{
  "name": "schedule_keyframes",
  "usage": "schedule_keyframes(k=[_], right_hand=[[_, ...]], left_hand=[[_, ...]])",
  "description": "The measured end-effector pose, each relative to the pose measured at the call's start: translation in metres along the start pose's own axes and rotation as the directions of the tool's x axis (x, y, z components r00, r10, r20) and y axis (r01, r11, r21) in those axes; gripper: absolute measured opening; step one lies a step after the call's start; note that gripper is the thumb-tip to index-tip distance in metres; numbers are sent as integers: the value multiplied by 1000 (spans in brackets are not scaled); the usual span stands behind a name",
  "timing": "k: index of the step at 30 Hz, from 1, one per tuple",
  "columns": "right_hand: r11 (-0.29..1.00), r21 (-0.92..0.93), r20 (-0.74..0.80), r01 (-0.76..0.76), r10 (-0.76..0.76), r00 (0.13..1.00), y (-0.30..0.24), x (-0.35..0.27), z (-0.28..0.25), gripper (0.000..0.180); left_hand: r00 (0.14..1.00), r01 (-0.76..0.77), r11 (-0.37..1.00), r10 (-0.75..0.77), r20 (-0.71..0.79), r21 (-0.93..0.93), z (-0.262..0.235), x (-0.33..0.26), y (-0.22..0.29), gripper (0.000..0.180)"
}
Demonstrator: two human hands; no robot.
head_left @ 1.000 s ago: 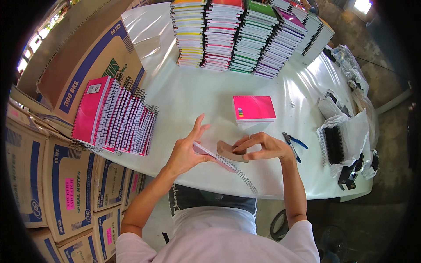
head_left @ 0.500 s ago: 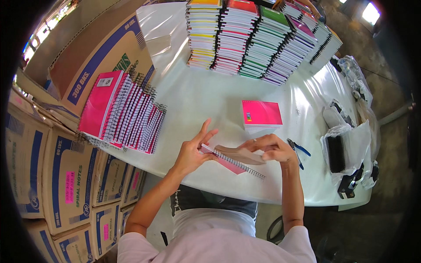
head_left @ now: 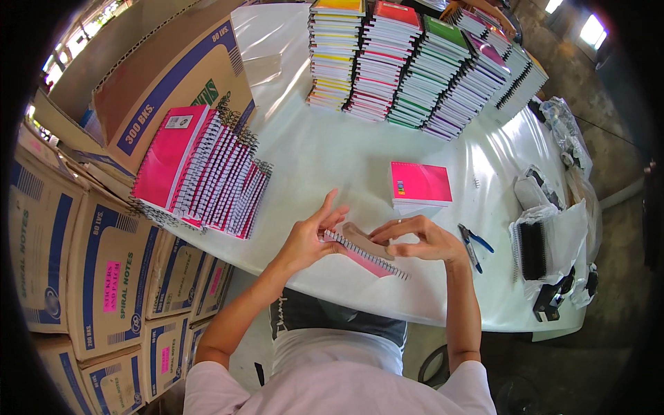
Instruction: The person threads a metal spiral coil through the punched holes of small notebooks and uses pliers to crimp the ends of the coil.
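Just above the table's near edge, my left hand [head_left: 311,235] grips one end of a pink-covered spiral notebook [head_left: 366,263], its index finger raised. A wire coil [head_left: 377,259] runs along the notebook's edge, its free end sticking out toward the right. Against the coil lies a tan-brown curved piece [head_left: 354,236]; whether it is a bent cover or a separate thing, I cannot tell. My right hand [head_left: 429,238] has its thumb and fingers closed on that piece from the right. Beyond the right hand a short stack of pink notebooks [head_left: 420,183] rests on the white table [head_left: 311,159].
At left, coiled pink notebooks [head_left: 207,173] stand stacked beside an open carton [head_left: 173,90]. Tall stacks of coloured notebooks [head_left: 373,62] line the back. Blue-handled pliers [head_left: 472,245] lie right of my right hand, near black coils in plastic [head_left: 532,249]. Cartons [head_left: 117,277] fill the lower left.
My right hand has moved left along the coil with the tan-brown piece, which now looks more curved. Less of the coil protrudes past the notebook. My left hand keeps its grip.
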State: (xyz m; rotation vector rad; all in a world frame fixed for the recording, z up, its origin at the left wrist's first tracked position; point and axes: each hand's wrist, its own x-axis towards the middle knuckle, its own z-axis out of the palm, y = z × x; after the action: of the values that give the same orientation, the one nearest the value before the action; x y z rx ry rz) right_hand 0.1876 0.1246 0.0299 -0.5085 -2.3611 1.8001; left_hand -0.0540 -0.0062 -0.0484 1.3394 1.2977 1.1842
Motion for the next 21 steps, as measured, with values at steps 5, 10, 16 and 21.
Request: schedule_keyframes(k=[5,10,16,21], right_hand=[[962,-271,-196,-9,-46,980,-6,-17,1,35],[749,-571,-480,-337,30,877,15,-70,8,45],[438,-576,-796,-690,-111,595,67,-136,-1,58],[409,-471,-879,-781,-148,453,100,-151,5,47]], left_hand=[[979,-44,987,74,192,-158,-13,3,-8,68],[995,53,974,-33,93,-221,-37,-4,33,46],[982,-172,980,179,-63,103,-21,-13,9,55],[952,-135,820,263,-158,556,0,-17,3,57]])
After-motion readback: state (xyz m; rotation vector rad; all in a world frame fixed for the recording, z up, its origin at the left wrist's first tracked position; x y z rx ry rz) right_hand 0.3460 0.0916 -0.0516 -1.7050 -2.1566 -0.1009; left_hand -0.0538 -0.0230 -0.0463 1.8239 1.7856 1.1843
